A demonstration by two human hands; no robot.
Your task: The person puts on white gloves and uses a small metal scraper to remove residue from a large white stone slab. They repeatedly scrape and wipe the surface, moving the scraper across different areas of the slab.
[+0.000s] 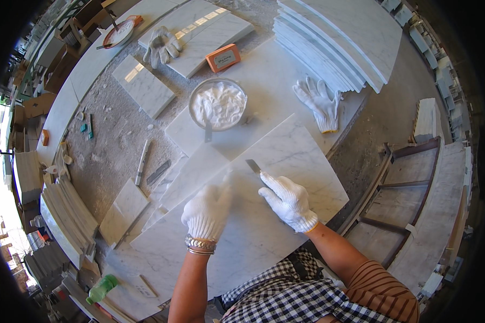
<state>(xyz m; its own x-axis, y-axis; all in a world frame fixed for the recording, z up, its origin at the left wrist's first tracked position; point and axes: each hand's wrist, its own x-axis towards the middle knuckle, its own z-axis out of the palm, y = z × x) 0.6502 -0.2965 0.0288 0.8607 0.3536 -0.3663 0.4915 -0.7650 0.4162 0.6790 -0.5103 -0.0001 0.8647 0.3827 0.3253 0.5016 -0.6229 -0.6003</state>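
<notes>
Gloved in white, my right hand (288, 199) grips a small flat metal scraper (253, 166), its blade pointing up and left. Beneath it lies a large white marble slab (285, 156) with grey veins. My left hand (207, 210), also in a white glove, is over the left part of the slab, its fingers smeared by motion; whether it holds anything is hidden. Beyond both hands stands a round bowl (244, 116) of white paste (218, 102), with another flat blade (208, 133) at its near rim.
Loose gloves (319, 102) (161, 47) lie right and far left. An orange box (222, 57) stands behind the bowl. Slabs are stacked at far right (339, 43) and left (67, 220). A marker (143, 161), a grey blade (158, 171) and a green bottle (102, 288) are leftward.
</notes>
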